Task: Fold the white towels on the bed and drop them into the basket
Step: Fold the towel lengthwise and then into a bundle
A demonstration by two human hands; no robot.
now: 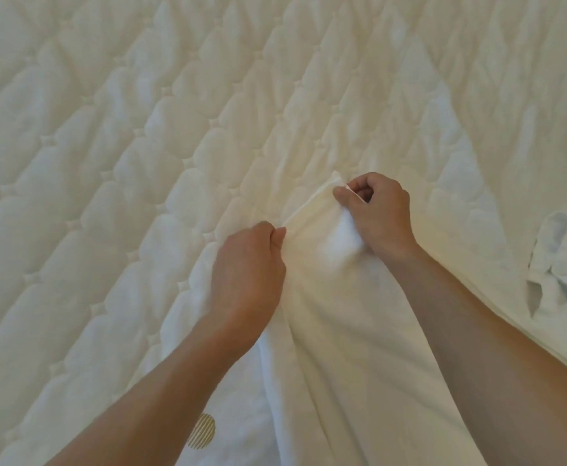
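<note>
no readable text, labels, brands or numbers anywhere, only a gold striped round mark (202,431) was printed on the bedding, wordless

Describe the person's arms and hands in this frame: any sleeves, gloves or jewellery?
Both forearms are bare, with no sleeves in view. The left hand and right hand wear no gloves, and no rings, watch or bracelets show. No markings are visible.

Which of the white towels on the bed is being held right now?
The long white towel in the middle, stretched toward the person: the left hand and right hand both pinch its far edge. The crumpled towel at the right lies untouched.
</note>
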